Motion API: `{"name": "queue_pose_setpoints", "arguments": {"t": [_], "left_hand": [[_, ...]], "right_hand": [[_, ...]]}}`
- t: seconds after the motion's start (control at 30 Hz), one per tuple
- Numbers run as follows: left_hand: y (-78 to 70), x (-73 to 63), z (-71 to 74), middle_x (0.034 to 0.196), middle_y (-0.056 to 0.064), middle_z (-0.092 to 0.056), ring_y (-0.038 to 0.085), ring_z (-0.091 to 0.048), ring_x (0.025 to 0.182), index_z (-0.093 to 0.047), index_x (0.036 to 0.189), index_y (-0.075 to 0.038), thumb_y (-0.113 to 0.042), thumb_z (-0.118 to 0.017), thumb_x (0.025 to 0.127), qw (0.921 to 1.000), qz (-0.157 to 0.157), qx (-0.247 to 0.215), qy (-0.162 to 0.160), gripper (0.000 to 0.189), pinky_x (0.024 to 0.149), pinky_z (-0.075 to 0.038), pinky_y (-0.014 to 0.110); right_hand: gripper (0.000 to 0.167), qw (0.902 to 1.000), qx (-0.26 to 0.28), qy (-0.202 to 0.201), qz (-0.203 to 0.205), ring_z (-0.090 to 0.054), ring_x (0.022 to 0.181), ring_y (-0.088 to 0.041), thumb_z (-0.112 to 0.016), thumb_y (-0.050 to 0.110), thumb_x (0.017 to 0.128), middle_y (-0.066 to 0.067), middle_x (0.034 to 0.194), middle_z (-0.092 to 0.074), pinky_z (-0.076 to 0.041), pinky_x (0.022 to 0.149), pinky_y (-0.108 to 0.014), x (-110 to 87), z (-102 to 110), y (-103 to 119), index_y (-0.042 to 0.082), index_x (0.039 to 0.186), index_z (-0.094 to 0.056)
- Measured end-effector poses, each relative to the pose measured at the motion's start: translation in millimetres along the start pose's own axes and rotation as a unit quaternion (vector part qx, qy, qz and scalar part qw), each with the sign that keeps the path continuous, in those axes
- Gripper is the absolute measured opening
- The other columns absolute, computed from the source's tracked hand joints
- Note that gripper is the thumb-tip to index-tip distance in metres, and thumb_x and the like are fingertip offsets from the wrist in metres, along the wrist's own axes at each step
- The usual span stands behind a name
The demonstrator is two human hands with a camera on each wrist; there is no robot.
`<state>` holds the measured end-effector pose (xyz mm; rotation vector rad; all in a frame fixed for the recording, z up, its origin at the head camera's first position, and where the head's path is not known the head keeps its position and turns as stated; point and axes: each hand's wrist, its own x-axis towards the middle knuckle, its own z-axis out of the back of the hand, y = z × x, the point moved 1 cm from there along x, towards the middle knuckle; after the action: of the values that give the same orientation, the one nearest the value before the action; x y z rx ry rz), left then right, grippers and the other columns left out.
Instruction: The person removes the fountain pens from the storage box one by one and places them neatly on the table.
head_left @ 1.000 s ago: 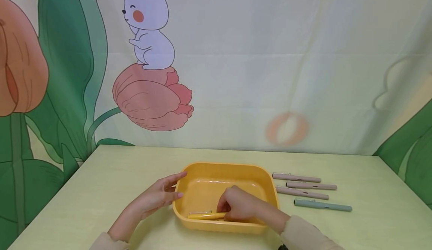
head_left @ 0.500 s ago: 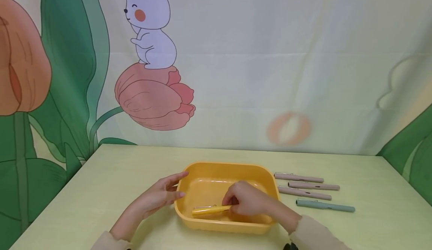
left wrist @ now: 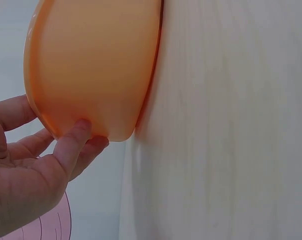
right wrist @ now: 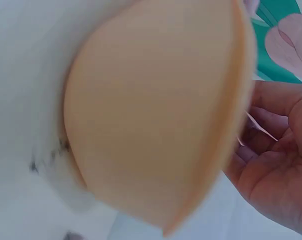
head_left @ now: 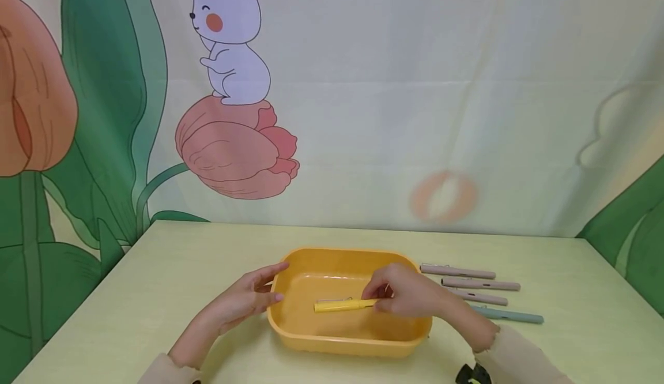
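A yellow plastic tray (head_left: pixel 347 346) sits on the table. My left hand (head_left: pixel 246 298) holds its left end, thumb and index fingertip at the rim. In the left wrist view, other fingers of that hand (left wrist: pixel 36 170) touch the tray's outer wall (left wrist: pixel 96 65). Between the thumb and fingers of my right hand (head_left: pixel 412 293) is a yellow pen (head_left: pixel 339 305), clip end pointing left, held over the tray. The right wrist view shows the right hand (right wrist: pixel 278 150) beyond the tray wall (right wrist: pixel 151 105), which hides the pen there.
Right of the tray lie three pinkish-beige pens (head_left: pixel 459 271) and a grey-green pen (head_left: pixel 510 315), roughly parallel. My right forearm partly covers the nearer ones. Behind the pale table (head_left: pixel 207 245) hangs a printed backdrop (head_left: pixel 353 113) with a rabbit and tulips.
My right hand has lifted the yellow pen from near the tray's front wall, moving it up and to the right. The left hand stays on the tray's left end.
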<state>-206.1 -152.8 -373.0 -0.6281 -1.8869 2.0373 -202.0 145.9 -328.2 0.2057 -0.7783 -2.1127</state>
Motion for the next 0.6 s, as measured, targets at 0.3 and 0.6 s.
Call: {"name": "queue_pose_setpoints", "arguments": {"t": [0.3, 0.6], "left_hand": [[2.6, 0.3, 1.2, 0.148, 0.026, -0.012, 0.042, -0.024, 0.131, -0.022, 0.143, 0.001, -0.001, -0.055, 0.088, 1.0000, 0.000, -0.005, 0.001, 0.064, 0.095, -0.042, 0.038], [0.1, 0.1, 0.1, 0.147, 0.027, -0.012, 0.043, -0.025, 0.130, -0.020, 0.143, 0.002, -0.002, -0.055, 0.088, 0.9999, -0.006, -0.006, 0.011, 0.065, 0.096, -0.041, 0.040]], "right_hand": [[0.012, 0.9998, 0.008, -0.016, -0.002, -0.055, 0.067, -0.003, -0.068, -0.001, 0.077, -0.002, 0.080, -0.065, -0.052, 0.063, -0.023, -22.6, 22, -4, 0.005, 0.088, -0.070], [0.011, 0.9983, 0.034, -0.036, -0.030, -0.058, 0.069, -0.005, -0.067, 0.001, 0.079, 0.000, 0.082, -0.065, -0.053, 0.063, -0.026, -50.2, 33, -8, 0.007, 0.088, -0.070]]}}
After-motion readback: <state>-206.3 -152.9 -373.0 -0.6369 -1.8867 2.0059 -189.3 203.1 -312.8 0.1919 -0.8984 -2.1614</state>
